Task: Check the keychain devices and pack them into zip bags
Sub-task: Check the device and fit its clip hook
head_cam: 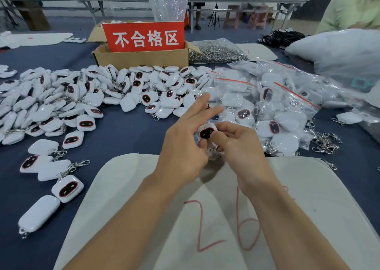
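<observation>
**Device Held in Both Hands**

The keychain device [206, 132] sits above the far edge of the white mat [127, 187]. The right hand [239, 144] grips it with curled fingers. The left hand [183, 148] pinches it with the thumb, two fingers extended.

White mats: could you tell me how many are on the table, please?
3: mat marked 26 nearest, second mat far left, third mat far right. Others may be hidden.

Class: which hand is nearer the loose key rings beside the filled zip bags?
Right. The right hand sits left of the key rings; the left hand lies farther left.
</observation>
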The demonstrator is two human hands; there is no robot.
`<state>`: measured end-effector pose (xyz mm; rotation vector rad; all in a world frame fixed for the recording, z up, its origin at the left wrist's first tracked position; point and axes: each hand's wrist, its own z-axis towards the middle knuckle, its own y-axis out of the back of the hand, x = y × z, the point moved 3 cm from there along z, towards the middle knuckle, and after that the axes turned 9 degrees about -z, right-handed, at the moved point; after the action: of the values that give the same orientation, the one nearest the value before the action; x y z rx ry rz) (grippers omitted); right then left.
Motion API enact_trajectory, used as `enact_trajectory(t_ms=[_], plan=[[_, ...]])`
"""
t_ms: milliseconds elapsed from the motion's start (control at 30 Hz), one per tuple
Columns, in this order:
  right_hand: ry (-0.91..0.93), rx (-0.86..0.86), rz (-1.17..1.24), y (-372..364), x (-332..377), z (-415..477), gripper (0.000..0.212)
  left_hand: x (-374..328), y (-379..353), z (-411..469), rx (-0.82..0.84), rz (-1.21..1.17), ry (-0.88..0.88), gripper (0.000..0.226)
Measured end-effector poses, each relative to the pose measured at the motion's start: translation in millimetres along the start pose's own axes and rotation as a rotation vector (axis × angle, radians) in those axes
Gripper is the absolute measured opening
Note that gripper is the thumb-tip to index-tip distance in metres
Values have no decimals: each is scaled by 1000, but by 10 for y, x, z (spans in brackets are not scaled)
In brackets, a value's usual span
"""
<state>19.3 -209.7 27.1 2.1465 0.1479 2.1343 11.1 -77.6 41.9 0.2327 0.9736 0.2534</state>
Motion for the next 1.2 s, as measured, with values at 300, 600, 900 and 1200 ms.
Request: enact_trajectory(t_ms=[300, 600, 900, 1200], plan=[[-84, -88, 118, 38, 14, 3, 12, 92, 72, 20, -126, -92, 356, 21], [-41, -102, 2, 39, 32, -31, 18, 114, 90, 31, -127, -149, 359, 14], [0, -11, -13, 12, 85, -75, 27, 130, 87, 47, -200, -254, 455, 9], [32, -2, -64, -7, 93, -98, 22, 145, 124, 60, -228, -235, 488, 11]])
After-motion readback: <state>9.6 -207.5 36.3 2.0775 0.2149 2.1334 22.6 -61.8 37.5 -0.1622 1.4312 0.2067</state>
